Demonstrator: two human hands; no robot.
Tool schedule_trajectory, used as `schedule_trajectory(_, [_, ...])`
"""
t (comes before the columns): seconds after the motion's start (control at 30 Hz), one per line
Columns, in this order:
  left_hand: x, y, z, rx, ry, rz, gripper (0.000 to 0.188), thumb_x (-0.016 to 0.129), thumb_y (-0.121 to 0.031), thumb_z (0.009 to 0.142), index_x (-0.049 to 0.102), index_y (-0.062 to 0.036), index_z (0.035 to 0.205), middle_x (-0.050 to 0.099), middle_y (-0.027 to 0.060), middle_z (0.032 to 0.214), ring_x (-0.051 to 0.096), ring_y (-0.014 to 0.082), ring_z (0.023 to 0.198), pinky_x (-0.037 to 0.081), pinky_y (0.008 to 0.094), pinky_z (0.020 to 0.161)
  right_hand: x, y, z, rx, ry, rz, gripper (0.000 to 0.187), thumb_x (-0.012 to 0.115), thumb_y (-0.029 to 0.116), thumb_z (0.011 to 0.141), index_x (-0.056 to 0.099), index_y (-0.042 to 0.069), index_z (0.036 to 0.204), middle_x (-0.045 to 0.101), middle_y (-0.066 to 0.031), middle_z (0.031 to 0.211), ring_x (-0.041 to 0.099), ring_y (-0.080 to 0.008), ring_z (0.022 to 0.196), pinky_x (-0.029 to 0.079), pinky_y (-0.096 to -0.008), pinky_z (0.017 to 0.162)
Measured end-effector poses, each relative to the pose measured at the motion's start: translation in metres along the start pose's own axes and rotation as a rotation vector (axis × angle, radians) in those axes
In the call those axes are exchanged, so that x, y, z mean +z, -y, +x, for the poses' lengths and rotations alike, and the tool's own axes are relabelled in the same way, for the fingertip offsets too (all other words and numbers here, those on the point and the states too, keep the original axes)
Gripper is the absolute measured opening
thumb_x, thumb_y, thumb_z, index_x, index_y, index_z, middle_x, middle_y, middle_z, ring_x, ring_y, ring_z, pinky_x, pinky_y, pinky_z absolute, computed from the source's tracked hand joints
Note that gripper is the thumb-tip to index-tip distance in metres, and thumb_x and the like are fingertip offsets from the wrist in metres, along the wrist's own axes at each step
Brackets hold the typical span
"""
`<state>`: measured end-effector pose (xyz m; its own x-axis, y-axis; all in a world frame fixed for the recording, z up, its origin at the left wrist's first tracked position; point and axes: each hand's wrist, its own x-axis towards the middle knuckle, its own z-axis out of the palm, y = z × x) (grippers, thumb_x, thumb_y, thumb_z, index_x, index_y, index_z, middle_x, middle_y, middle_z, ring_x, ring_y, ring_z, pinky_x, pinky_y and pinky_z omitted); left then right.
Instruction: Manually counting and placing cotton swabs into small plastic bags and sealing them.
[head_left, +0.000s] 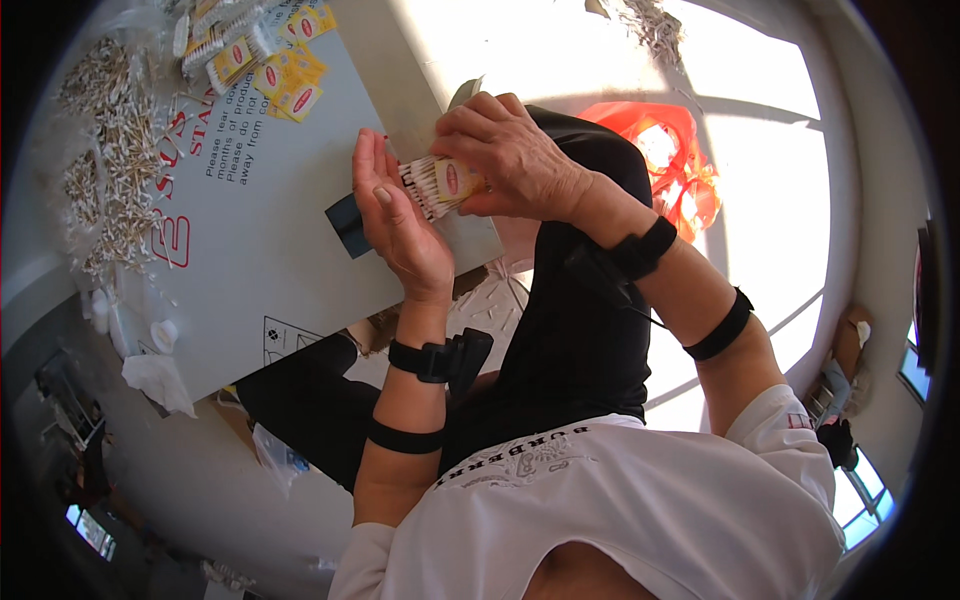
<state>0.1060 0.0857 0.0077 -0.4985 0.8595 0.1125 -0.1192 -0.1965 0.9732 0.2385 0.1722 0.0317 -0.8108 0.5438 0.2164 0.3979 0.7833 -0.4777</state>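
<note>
A bundle of cotton swabs (420,188) with a yellow-and-white label card (458,180) is gripped in my right hand (525,165). Its fingers curl over the right end of the bundle, hiding part of the card. Opposite it, my left hand (408,240) is held up with fingers stretched out, its palm facing the swab tips. Whether that palm touches the tips I cannot tell. A small dark blue-grey block (348,226) lies on the grey printed board (260,230), just left of my left hand.
Loose cotton swabs (110,170) pile up on clear plastic along the board's left side. Packed swab bundles (225,50) and yellow label cards (290,85) lie at the far end. Crumpled white tissue (160,380) hangs at the near corner. A red plastic bag (650,130) stands beyond my right knee.
</note>
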Motion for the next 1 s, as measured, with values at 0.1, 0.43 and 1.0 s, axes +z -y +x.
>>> schedule_trajectory(0.1, [0.003, -0.001, 0.0, -0.036, 0.013, -0.048, 0.07, 0.033, -0.049, 0.103, 0.027, 0.0046, 0.147, 0.032, 0.0222, 0.15, 0.029, 0.0303, 0.142, 0.02, 0.0427, 0.118, -0.001, 0.0, 0.001, -0.006, -0.003, 0.005, 0.062, 0.087, 0.026, 0.053, 0.066, 0.01, 0.108, 0.057, -0.0026, 0.112, 0.05, -0.0221, 0.11, 0.038, -0.0366, 0.092])
schedule_trajectory(0.43, [0.018, -0.001, -0.002, -0.121, 0.051, -0.143, 0.087, 0.035, -0.065, 0.096, 0.022, 0.0026, 0.15, 0.026, 0.0185, 0.154, 0.023, 0.0271, 0.145, 0.015, 0.0414, 0.12, 0.005, -0.003, 0.005, -0.046, -0.037, 0.008, 0.054, 0.087, 0.026, 0.052, 0.07, 0.008, 0.099, 0.06, -0.0022, 0.106, 0.051, -0.0208, 0.104, 0.036, -0.0363, 0.094])
schedule_trajectory(1.0, [-0.026, -0.015, -0.018, 0.133, 0.215, 0.636, 0.072, 0.035, -0.051, 0.102, 0.026, 0.0014, 0.15, 0.021, 0.0225, 0.157, 0.017, 0.0359, 0.148, 0.016, 0.0522, 0.117, -0.007, 0.004, -0.001, 0.06, 0.076, -0.03, 0.072, 0.087, 0.029, 0.055, 0.062, 0.011, 0.12, 0.056, -0.0028, 0.12, 0.049, -0.0235, 0.113, 0.033, -0.0413, 0.097])
